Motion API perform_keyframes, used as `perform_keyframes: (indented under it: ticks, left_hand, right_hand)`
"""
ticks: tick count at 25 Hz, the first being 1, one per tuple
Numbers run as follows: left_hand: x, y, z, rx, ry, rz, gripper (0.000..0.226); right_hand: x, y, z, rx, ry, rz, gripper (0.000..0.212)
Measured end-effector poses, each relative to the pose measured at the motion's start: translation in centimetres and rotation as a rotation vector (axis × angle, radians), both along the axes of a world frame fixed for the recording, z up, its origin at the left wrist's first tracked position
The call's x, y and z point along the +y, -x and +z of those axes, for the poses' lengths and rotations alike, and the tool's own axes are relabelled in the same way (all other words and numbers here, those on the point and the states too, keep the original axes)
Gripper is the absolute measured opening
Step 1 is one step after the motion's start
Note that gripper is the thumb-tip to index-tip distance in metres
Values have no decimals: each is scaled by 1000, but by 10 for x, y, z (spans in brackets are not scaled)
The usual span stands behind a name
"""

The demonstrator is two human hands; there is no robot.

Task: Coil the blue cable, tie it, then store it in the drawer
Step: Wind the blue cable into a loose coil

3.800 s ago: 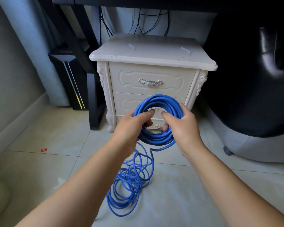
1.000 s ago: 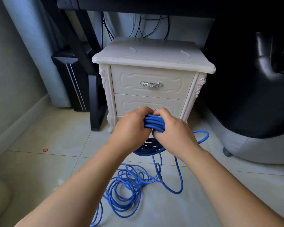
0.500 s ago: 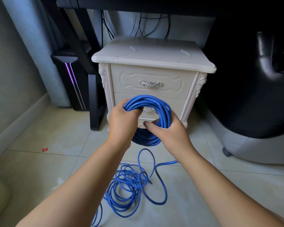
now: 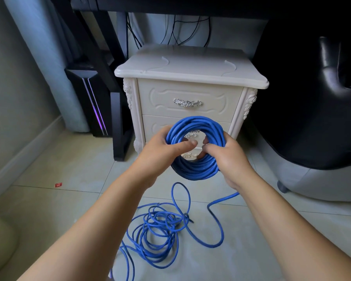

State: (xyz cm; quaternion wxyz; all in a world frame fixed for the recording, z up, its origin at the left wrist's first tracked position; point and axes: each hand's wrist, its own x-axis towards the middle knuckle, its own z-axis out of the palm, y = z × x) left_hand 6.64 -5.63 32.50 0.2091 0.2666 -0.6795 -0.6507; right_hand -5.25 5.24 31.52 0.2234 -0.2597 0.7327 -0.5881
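Note:
A thick coil of blue cable (image 4: pixel 197 169) is held upright in front of the cream nightstand (image 4: pixel 190 65). My left hand (image 4: pixel 160 155) grips the coil's left side, thumb through the ring. My right hand (image 4: pixel 227 157) grips its right side. A loose tangle of the same cable (image 4: pixel 158 226) lies on the floor tiles below, joined to the coil by a strand running out under my right wrist. The top drawer (image 4: pixel 188 92) with its silver handle (image 4: pixel 187 102) is closed. The lower drawer is partly hidden behind the coil.
A black desk leg (image 4: pixel 118 126) and a computer tower with a purple light strip (image 4: pixel 93 104) stand left of the nightstand. A black chair (image 4: pixel 316 102) fills the right side. Dark cables hang behind the nightstand. A small red scrap (image 4: pixel 58 185) lies on the floor.
The coil has shifted right and a little lower and stands open as a ring, after being squeezed flat a second ago. My right hand moved up its right side. The floor pile has shrunk.

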Motion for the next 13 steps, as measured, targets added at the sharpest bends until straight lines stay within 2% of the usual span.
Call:
perform_keyframes:
  ticks: [3,4,6,8,11,13]
  left_hand:
    - [-1,-2,2,-87,338,18,56]
    - [1,-1,1,-131,452,1,57]
    - [5,1,-1,-224,620,16,44]
    - [7,2,-2,-229,664,75,30]
    - [8,3,-2,-147,658,138,30]
    - [10,5,-3,-105,668,132,31]
  right_hand:
    - [3,0,3,394,-201,150,24]
    - [3,-4,2,518,-269,196,23]
    - [3,-14,0,657,-327,244,21]
    - [5,-18,3,670,-322,227,21]
    - [10,-13,10,640,-431,210,33]
    - [9,-6,4,617,-442,212,23]
